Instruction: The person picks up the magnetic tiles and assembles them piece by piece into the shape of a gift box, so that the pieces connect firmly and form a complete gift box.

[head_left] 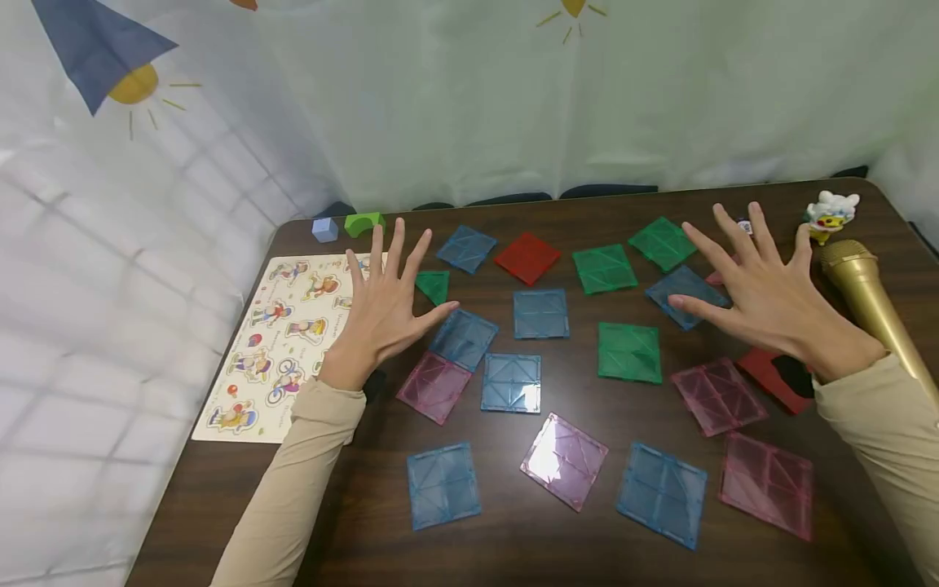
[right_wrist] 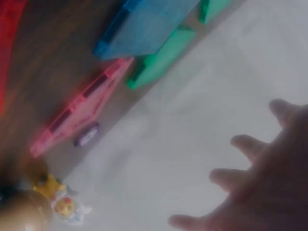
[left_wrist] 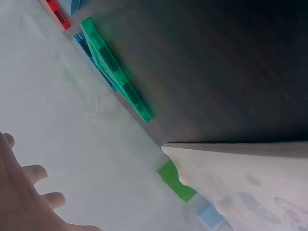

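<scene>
Both hands hover over a dark table strewn with flat translucent tiles, fingers spread and nothing held. The left hand (head_left: 383,311) is above the right edge of a picture board (head_left: 242,350), close to a green triangle tile (head_left: 433,285) and a blue square tile (head_left: 465,338). Over the right side, the right hand (head_left: 766,289) partly covers a pink tile behind it and is nearest a blue tile (head_left: 678,293). Below that hand lie a pink square tile (head_left: 719,396) and a red piece (head_left: 770,379) with a black patch. In the wrist views the fingers stand clear of the tiles.
A gold microphone (head_left: 880,302) and a small white-and-yellow figurine (head_left: 831,214) are at the right. Toward the back left sit a blue cube (head_left: 325,230) and a green arch block (head_left: 363,223). A pale curtain (head_left: 469,106) hangs behind the table.
</scene>
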The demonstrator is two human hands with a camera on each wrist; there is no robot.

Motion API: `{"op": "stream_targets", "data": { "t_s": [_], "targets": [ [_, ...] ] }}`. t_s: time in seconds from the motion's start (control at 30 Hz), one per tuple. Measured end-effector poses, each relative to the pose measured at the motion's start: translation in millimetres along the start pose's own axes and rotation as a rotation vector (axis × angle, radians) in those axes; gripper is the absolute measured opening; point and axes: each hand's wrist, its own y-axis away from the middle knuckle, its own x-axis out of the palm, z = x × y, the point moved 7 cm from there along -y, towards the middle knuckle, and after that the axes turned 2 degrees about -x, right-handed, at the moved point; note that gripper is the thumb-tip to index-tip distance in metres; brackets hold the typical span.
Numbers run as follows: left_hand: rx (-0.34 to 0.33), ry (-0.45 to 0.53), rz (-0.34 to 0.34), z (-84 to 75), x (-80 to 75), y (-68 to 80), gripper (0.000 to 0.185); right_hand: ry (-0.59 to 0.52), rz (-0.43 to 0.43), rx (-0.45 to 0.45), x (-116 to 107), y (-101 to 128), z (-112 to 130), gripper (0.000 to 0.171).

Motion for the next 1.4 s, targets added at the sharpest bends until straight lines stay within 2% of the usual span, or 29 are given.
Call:
{"op": "stream_targets", "data": {
  "t_s": [0.13, 0.23, 0.3, 0.4, 0.5, 0.57, 0.7, 0.83, 0.93, 1.07, 1.2, 1.4],
  "targets": [
    [-0.003, 0.004, 0.022, -1.3, 5.3, 3.6, 0.111, -0.001, 0.018, -0.030, 2.8, -2.3, 6.4, 0.093],
    [0.012, 0.041, 0.048, -10.3, 6.9, 4.3, 0.102, -0.006, 0.038, -0.106, 7.4, -3.9, 19.3, 0.093],
    [0.055, 0.078, 0.060, -22.9, 6.5, 2.0, 0.094, -0.016, 0.046, -0.182, 10.9, -3.7, 31.0, 0.089],
    [0.180, 0.158, 0.100, -52.6, 8.3, -2.0, 0.081, -0.028, 0.049, -0.312, 15.9, 1.9, 50.7, 0.081],
    [0.323, 0.207, 0.180, -86.1, 16.3, -3.3, 0.071, -0.022, 0.057, -0.419, 22.3, 10.6, 67.6, 0.072],
    [0.392, 0.214, 0.254, -105.0, 24.4, -3.1, 0.068, -0.010, 0.083, -0.460, 28.1, 15.3, 75.6, 0.067],
    [0.422, 0.173, 0.436, -127.2, 44.7, -2.6, 0.070, 0.001, 0.158, -0.475, 41.4, 19.4, 84.2, 0.061],
    [0.379, 0.124, 0.612, -133.3, 61.6, 0.6, 0.076, -0.015, 0.192, -0.462, 49.2, 18.8, 88.3, 0.060],
    [0.352, 0.107, 0.691, -133.3, 66.9, 4.9, 0.078, -0.040, 0.174, -0.477, 50.2, 16.3, 91.5, 0.061],
    [0.344, 0.106, 0.731, -131.7, 65.7, 11.4, 0.077, -0.056, 0.146, -0.505, 50.0, 10.6, 96.9, 0.062],
    [0.350, 0.126, 0.752, -130.7, 62.1, 18.2, 0.077, -0.072, 0.160, -0.490, 51.6, 3.9, 102.1, 0.061],
    [0.357, 0.149, 0.775, -130.9, 61.0, 25.4, 0.091, -0.082, 0.171, -0.498, 58.6, -7.2, 113.2, 0.060]
  ]
}}
